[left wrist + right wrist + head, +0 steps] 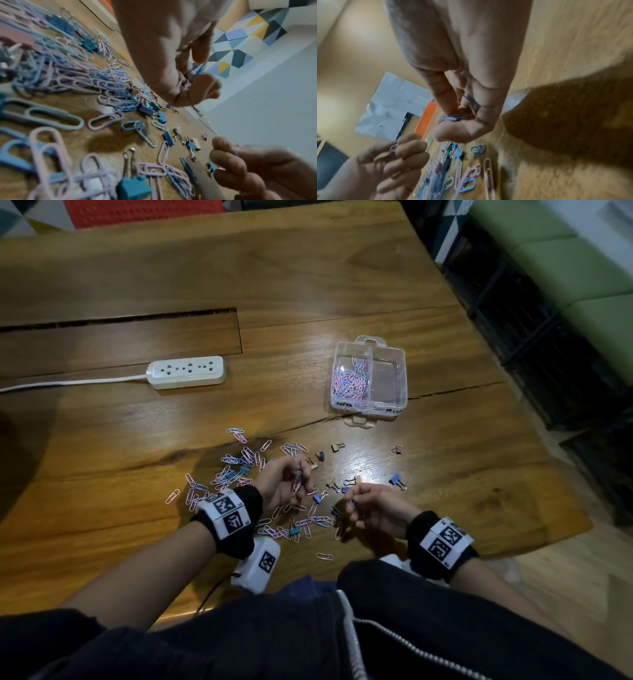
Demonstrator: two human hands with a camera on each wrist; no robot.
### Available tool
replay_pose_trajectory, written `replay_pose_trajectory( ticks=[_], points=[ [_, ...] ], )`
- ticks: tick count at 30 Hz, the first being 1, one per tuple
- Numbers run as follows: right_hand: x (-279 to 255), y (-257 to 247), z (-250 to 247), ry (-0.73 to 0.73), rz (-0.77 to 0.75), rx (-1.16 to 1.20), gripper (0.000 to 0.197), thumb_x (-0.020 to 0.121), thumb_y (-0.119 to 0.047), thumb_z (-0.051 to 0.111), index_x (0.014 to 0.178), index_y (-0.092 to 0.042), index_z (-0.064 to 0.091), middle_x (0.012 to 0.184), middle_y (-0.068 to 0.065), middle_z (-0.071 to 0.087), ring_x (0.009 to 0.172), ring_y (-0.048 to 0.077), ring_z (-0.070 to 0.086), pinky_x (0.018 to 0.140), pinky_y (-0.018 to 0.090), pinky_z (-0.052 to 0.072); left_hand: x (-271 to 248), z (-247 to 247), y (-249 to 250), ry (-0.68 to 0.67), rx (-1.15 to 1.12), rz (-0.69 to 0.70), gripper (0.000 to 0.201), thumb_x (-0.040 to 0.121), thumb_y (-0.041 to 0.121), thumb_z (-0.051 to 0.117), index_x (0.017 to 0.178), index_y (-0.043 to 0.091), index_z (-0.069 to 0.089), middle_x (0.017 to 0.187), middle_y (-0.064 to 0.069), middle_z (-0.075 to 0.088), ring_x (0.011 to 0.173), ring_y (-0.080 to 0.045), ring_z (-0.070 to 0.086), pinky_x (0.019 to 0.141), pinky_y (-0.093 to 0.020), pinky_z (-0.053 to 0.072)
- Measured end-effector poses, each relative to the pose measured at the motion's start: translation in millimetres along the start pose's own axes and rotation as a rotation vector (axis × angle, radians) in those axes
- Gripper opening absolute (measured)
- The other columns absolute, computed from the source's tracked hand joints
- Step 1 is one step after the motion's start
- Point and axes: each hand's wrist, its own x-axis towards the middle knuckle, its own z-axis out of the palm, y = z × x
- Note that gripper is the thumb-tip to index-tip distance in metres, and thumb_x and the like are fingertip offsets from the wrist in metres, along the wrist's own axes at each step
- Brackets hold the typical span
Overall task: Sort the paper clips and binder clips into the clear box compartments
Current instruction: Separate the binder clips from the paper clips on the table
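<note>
Pink and blue paper clips [236, 462] lie scattered on the wooden table [308, 285], mixed with small binder clips such as a blue one [397, 480] and a gold one [337, 446]. My left hand [301, 479] hovers over the pile and holds a bunch of paper clips [188, 79] in its curled fingers. Just to its right, my right hand [352, 501] pinches a blue paper clip [453, 117] between thumb and fingers. The clear box [402, 378] stands farther back right. Its left compartment holds paper clips [349, 381]; the right compartment looks empty.
A white power strip [186, 372] with its cable lies at the back left. A long slot [120, 320] cuts the tabletop behind it. The table's right edge drops to dark crates [548, 344]. An orange chair [144, 212] stands beyond the far edge.
</note>
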Motion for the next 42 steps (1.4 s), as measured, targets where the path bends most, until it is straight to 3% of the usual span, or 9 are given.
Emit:
replay_pose_trajectory(
  ticks=[4,8,11,15,27,31,35,39,42],
  points=[
    [1,5,12,0.110,-0.090,-0.422,0.021,0.090,-0.007,0.044,0.071,-0.014,0.050,0.070,-0.001,0.051,0.063,0.009,0.047,0.059,0.019,0.037,-2,0,-5,0.074,0.476,-0.038,0.024,0.092,0.020,0.043,0.068,0.016,0.048,0.067,0.000,0.050,0.049,-0.008,0.044,0.046,-0.020,0.036],
    [6,20,18,0.162,-0.256,-1.068,0.036,0.070,-0.026,0.075,0.096,-0.022,0.050,0.101,-0.003,0.054,0.094,0.012,0.051,0.082,0.025,0.043,-11,7,-19,0.109,1.271,0.054,0.016,0.083,0.034,0.061,0.083,0.020,0.054,0.094,0.000,0.059,0.093,-0.018,0.058,0.082,-0.031,0.049],
    [11,24,17,0.204,-0.307,-1.238,0.044,0.073,-0.026,0.073,0.111,-0.016,0.053,0.115,0.004,0.049,0.107,0.017,0.044,0.094,0.028,0.037,-14,16,-27,0.145,1.630,0.068,0.053,0.076,0.056,0.061,0.110,0.016,0.053,0.111,-0.002,0.052,0.104,-0.018,0.051,0.082,-0.030,0.044],
    [18,22,18,0.234,-0.378,-1.274,0.024,0.083,-0.020,0.061,0.104,-0.009,0.059,0.113,0.009,0.051,0.107,0.022,0.047,0.096,0.033,0.040,-10,27,-35,0.184,1.714,0.092,0.069,0.075,0.059,0.060,0.122,0.010,0.046,0.121,-0.005,0.049,0.112,-0.021,0.049,0.089,-0.035,0.047],
    [16,24,10,0.239,-0.312,-1.277,0.027,0.084,-0.026,0.059,0.101,-0.007,0.053,0.109,0.005,0.046,0.099,0.015,0.044,0.091,0.027,0.036,-1,30,-32,0.059,1.749,0.139,0.040,0.096,0.033,0.039,0.124,0.004,0.044,0.125,-0.012,0.048,0.114,-0.026,0.051,0.093,-0.037,0.047],
    [16,23,12,0.256,-0.297,-1.294,0.023,0.087,-0.025,0.055,0.099,-0.006,0.052,0.113,0.008,0.048,0.096,0.014,0.043,0.092,0.028,0.037,-3,23,-24,0.059,1.533,0.158,0.036,0.096,0.036,0.037,0.107,0.004,0.052,0.100,-0.007,0.048,0.089,-0.018,0.048,0.082,-0.030,0.044],
    [14,22,15,0.254,-0.263,-1.357,0.022,0.092,-0.021,0.045,0.108,-0.006,0.051,0.117,0.007,0.048,0.103,0.017,0.047,0.093,0.026,0.038,-5,9,-9,0.095,0.900,0.097,0.024,0.096,0.024,0.042,0.074,0.018,0.046,0.074,0.004,0.043,0.062,-0.007,0.040,0.056,-0.019,0.035],
    [17,20,18,0.271,-0.234,-1.334,0.018,0.091,-0.016,0.046,0.108,-0.009,0.049,0.116,0.010,0.053,0.102,0.021,0.051,0.085,0.024,0.039,-6,-6,1,0.125,0.187,-0.002,0.025,0.087,-0.003,0.037,0.067,0.010,0.043,0.062,-0.003,0.053,0.041,-0.006,0.046,0.037,-0.015,0.036],
    [17,20,17,0.259,-0.254,-1.271,0.020,0.090,-0.010,0.047,0.110,-0.010,0.051,0.115,0.009,0.055,0.102,0.020,0.052,0.083,0.022,0.037,-6,-13,1,0.139,0.032,0.007,0.029,0.080,-0.012,0.032,0.064,0.012,0.039,0.051,0.001,0.058,0.036,-0.007,0.047,0.033,-0.013,0.037]
  ],
)
